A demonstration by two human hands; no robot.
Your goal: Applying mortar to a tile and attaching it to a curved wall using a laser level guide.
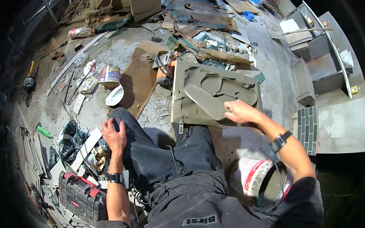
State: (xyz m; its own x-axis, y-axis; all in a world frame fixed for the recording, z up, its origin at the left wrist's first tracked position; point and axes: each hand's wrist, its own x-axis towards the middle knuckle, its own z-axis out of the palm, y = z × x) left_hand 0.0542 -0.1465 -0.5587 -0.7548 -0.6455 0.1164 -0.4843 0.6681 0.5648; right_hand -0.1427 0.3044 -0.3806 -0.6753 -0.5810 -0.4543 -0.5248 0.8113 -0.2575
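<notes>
My right hand (238, 112) grips a trowel (204, 100), blade flat in grey mortar on the tile (182, 114); left hand (114, 136) open, resting on my knee (128, 127)

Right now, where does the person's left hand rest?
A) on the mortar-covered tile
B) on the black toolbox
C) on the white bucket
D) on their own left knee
D: the left hand lies flat on the dark-trousered left knee, holding nothing.

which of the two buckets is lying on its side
The small bucket with the purple band, left of the brown cardboard, is tipped over. The white and red bucket under the right forearm stands upright.
</notes>
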